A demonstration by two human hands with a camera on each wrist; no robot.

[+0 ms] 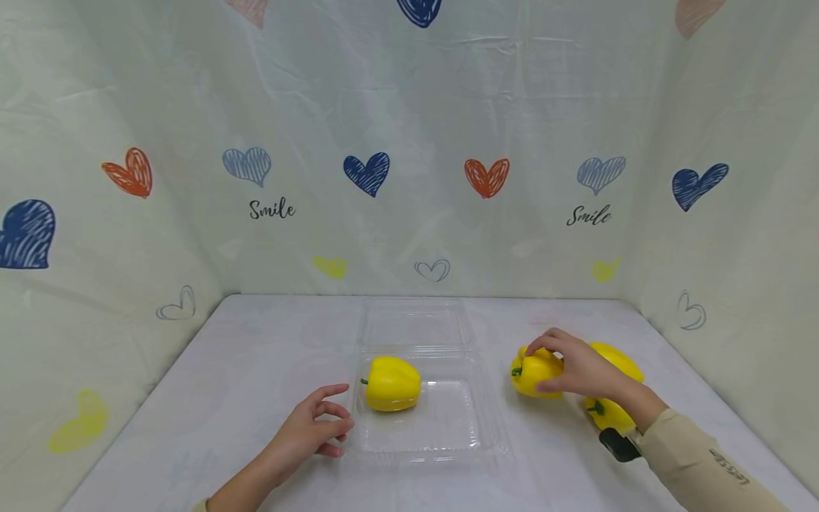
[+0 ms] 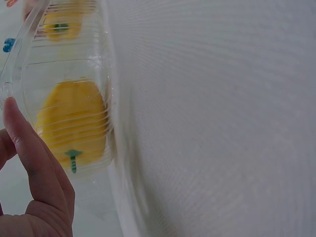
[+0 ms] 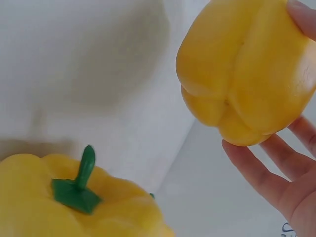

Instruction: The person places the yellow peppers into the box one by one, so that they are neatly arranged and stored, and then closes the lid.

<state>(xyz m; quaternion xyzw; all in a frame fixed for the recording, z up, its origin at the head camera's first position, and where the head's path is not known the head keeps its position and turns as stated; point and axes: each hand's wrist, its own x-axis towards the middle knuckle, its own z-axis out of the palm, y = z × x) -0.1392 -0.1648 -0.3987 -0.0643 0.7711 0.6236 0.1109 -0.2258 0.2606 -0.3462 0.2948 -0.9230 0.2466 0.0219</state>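
My right hand (image 1: 581,366) grips a yellow bell pepper (image 1: 531,377) with a green stem, thumb on the near side and fingers over the top. In the right wrist view this bell pepper (image 3: 237,69) hangs above the table surface. A clear plastic clamshell box (image 1: 441,435) stands in the middle with its lid (image 1: 416,320) laid back. Inside its left part lies another yellow bell pepper (image 1: 392,385), stem pointing left. Beside the box's left wall is my left hand (image 1: 313,427), fingers loosely bent and holding nothing; in the left wrist view a fingertip is right at the rim.
Two more yellow bell peppers, a far one (image 1: 617,359) and a near one (image 1: 613,414), lie on the right, partly hidden by the right forearm. A black wrist camera (image 1: 619,445) sits at that wrist. Fabric walls (image 1: 416,235) printed with hearts enclose the white table (image 1: 256,355).
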